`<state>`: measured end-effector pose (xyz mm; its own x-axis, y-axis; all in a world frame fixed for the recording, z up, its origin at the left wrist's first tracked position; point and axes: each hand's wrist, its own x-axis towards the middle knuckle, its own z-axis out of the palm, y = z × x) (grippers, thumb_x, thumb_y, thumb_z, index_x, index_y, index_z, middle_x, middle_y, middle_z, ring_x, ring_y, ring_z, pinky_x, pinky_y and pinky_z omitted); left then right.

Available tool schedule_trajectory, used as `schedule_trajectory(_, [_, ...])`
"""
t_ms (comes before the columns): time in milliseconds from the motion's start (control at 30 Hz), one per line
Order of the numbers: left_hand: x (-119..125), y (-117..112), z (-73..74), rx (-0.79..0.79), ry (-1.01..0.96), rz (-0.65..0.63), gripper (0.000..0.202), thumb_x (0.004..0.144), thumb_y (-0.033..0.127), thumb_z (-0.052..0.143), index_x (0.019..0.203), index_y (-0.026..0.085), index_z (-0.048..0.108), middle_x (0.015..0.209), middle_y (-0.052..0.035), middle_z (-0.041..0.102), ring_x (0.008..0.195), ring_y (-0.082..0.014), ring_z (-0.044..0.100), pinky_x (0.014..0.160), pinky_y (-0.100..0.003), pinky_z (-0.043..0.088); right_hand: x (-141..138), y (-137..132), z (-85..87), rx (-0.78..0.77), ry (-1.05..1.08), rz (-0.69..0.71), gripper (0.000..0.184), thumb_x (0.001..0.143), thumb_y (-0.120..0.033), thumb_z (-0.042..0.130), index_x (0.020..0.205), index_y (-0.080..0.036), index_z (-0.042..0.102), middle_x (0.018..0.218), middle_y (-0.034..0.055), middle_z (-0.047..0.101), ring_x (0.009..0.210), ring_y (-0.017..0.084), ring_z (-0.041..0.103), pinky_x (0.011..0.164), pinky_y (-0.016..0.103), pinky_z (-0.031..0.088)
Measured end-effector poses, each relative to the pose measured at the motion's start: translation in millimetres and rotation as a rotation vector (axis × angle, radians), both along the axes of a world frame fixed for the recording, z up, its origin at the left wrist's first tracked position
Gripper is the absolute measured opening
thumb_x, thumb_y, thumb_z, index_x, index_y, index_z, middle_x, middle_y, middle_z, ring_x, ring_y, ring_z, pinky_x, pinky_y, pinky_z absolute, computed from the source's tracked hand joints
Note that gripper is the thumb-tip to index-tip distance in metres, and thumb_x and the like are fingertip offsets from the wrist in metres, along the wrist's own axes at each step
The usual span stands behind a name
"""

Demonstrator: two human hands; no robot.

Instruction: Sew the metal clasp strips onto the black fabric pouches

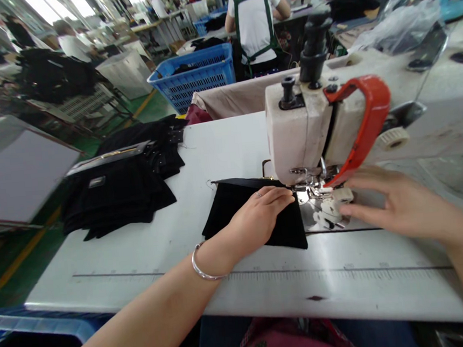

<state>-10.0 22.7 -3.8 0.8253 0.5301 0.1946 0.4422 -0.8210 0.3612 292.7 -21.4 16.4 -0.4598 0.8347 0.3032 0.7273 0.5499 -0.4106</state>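
Note:
My left hand (259, 214) is on a black fabric piece (287, 233), its fingers closed together at the edge beside the presser foot (312, 191); the thumb is hidden. A silver bracelet (199, 265) circles that wrist. The fabric lies on the white sewing table (229, 152), a zipper-like strip along its far edge. Right of the needle area, my right hand (396, 202) is slightly blurred, thumb and fingers apart around a small pale machine part (341, 199); whether it touches the part I cannot tell. Above is the sewing machine head (292, 130) with a red curved lever (375, 107).
A stack of black fabric pieces (115, 189) lies on the table's left side. A printed ruler (284, 274) runs along the front. Behind stand a blue basket (194, 74) and a person (256, 20) facing away. Another blue bin (45, 322) sits at lower left.

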Motion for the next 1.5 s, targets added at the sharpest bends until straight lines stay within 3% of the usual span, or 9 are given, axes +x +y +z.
schedule_trajectory(133, [0, 4, -3.5, 0.009, -0.009, 0.006, 0.046, 0.093, 0.000, 0.045, 0.136, 0.013, 0.057, 0.137, -0.0106, 0.062, 0.131, -0.0224, 0.054, 0.118, -0.047, 0.044, 1, -1, 3.4, -0.170, -0.018, 0.195, 0.042, 0.085, -0.036, 0.073, 0.126, -0.032, 0.064, 0.130, 0.0036, 0.067, 0.116, 0.028, 0.065, 0.095, 0.044, 0.055])
schedule_trajectory(233, [-1, 3, -2.1, 0.043, -0.018, -0.005, 0.045, 0.094, 0.000, 0.045, 0.136, 0.013, 0.057, 0.137, -0.0106, 0.062, 0.130, -0.0227, 0.055, 0.116, -0.045, 0.047, -17, 8, -11.1, -0.019, -0.040, 0.012, 0.019, 0.087, -0.035, 0.072, 0.102, -0.024, 0.069, 0.108, 0.0068, 0.072, 0.099, 0.028, 0.068, 0.087, 0.044, 0.054])
schedule_trajectory(333, [-3, -6, 6.0, 0.086, -0.042, -0.027, 0.034, 0.100, 0.010, 0.047, 0.132, 0.012, 0.060, 0.135, -0.0123, 0.063, 0.130, -0.0235, 0.054, 0.114, -0.044, 0.049, -37, 13, -23.1, 0.205, -0.108, -0.202, 0.027, 0.088, -0.044, 0.072, 0.077, -0.021, 0.062, 0.085, 0.0087, 0.069, 0.085, 0.029, 0.065, 0.079, 0.045, 0.052])
schedule_trajectory(467, [-6, -22, 18.4, 0.048, -0.048, -0.127, 0.044, 0.096, 0.045, 0.065, 0.121, 0.010, 0.065, 0.128, -0.0154, 0.067, 0.123, -0.0268, 0.061, 0.112, -0.045, 0.051, -43, 1, -20.6, 0.258, -0.133, -0.023, 0.023, 0.094, -0.040, 0.064, 0.084, -0.020, 0.065, 0.089, 0.0091, 0.070, 0.089, 0.027, 0.064, 0.081, 0.043, 0.050])
schedule_trajectory(600, [-7, -25, 23.5, 0.048, -0.079, -0.137, 0.023, 0.103, 0.024, 0.054, 0.117, 0.010, 0.066, 0.122, -0.0137, 0.072, 0.122, -0.0222, 0.065, 0.112, -0.041, 0.051, -45, -15, -12.4, 0.057, -0.038, 0.299, 0.017, 0.099, -0.028, 0.056, 0.110, -0.022, 0.068, 0.110, 0.0072, 0.072, 0.100, 0.022, 0.066, 0.087, 0.040, 0.052])
schedule_trajectory(733, [-7, -26, 23.3, -0.102, -0.153, -0.065, 0.026, 0.101, 0.011, 0.048, 0.121, 0.012, 0.064, 0.125, -0.0112, 0.071, 0.122, -0.0193, 0.065, 0.109, -0.037, 0.054, -53, -20, -12.3, -0.008, 0.020, 0.380, 0.024, 0.099, -0.024, 0.056, 0.120, -0.022, 0.067, 0.116, 0.0081, 0.071, 0.107, 0.022, 0.065, 0.092, 0.041, 0.052])
schedule_trajectory(1000, [-7, -28, 15.4, -0.271, -0.276, 0.109, 0.017, 0.097, 0.013, 0.058, 0.110, 0.017, 0.068, 0.118, -0.0069, 0.073, 0.116, -0.0177, 0.067, 0.105, -0.035, 0.056, -55, -22, -22.4, 0.061, -0.020, 0.247, 0.025, 0.098, -0.034, 0.060, 0.116, -0.017, 0.057, 0.119, 0.0116, 0.069, 0.103, 0.026, 0.066, 0.083, 0.042, 0.054])
schedule_trajectory(1267, [-14, -26, 13.0, -0.200, -0.247, -0.078, 0.024, 0.095, 0.026, 0.069, 0.115, 0.013, 0.068, 0.131, -0.0127, 0.069, 0.129, -0.0215, 0.061, 0.118, -0.043, 0.046, -61, -21, -21.9, 0.211, -0.106, 0.261, 0.015, 0.100, -0.030, 0.056, 0.106, -0.017, 0.058, 0.105, 0.0084, 0.070, 0.091, 0.024, 0.066, 0.074, 0.038, 0.051])
schedule_trajectory(1500, [-15, -22, 12.9, -0.363, -0.314, -0.005, 0.022, 0.101, 0.014, 0.055, 0.116, 0.016, 0.070, 0.119, -0.0074, 0.075, 0.123, -0.0175, 0.066, 0.114, -0.039, 0.051, -64, -22, -23.2, 0.279, -0.083, 0.209, 0.015, 0.098, -0.031, 0.061, 0.103, -0.017, 0.058, 0.101, 0.0051, 0.071, 0.088, 0.021, 0.066, 0.071, 0.035, 0.048])
